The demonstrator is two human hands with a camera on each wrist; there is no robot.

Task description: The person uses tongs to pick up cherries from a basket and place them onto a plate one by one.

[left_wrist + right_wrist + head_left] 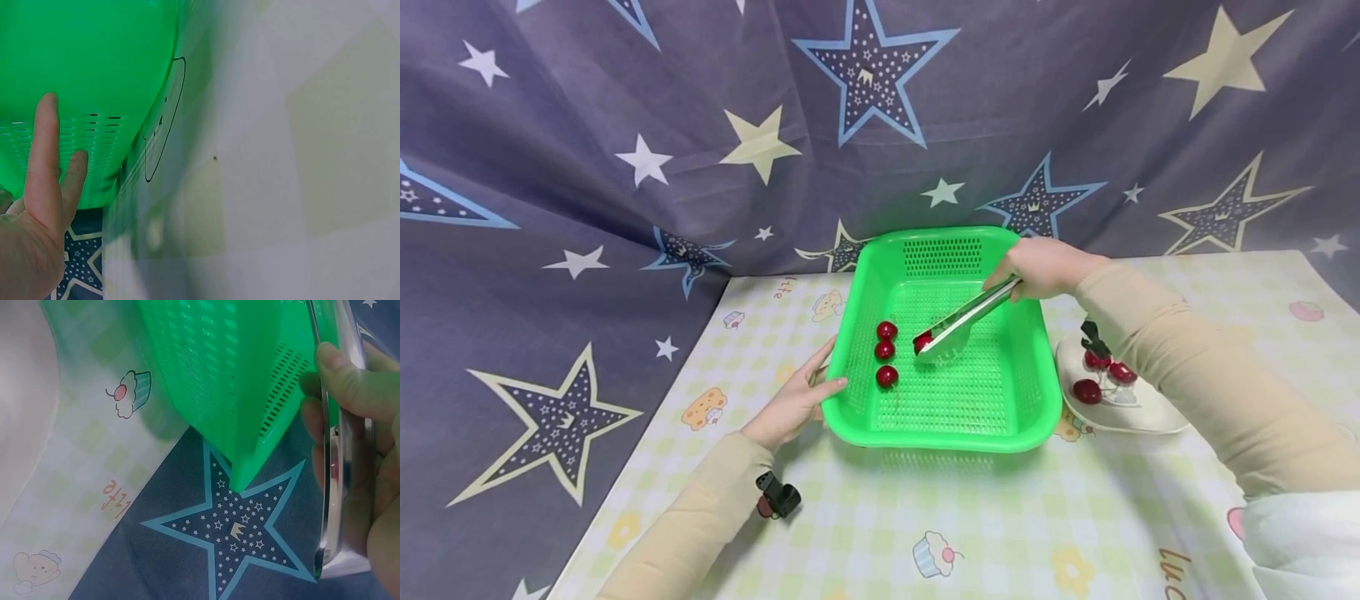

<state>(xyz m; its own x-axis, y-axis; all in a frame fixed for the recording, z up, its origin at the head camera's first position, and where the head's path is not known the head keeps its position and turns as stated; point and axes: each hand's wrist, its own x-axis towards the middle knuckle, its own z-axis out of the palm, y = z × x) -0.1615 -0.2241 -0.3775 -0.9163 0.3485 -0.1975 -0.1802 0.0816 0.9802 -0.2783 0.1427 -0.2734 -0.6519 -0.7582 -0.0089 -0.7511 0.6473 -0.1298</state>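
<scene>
A pair of metal tongs (973, 312) is gripped in my right hand (1043, 265), reaching down over the basket's far right corner. Between the tong tips sits a red cherry (922, 341), low inside the green plastic basket (1037, 408). Left of it, three more cherries (886, 351) lie in a short column on the basket floor. My left hand (796, 402) rests against the basket's left side with straight fingers. In the left wrist view those fingers (45, 137) lie along the perforated green wall. The right wrist view shows thumb and fingers around the tong arms (334, 462).
A white plate (1150, 417) with several cherries (1087, 391) stands right of the basket, partly under my right forearm. Beneath everything is a checked, cartoon-printed tablecloth (850, 533). A dark star-patterned curtain (700, 100) hangs behind and to the left.
</scene>
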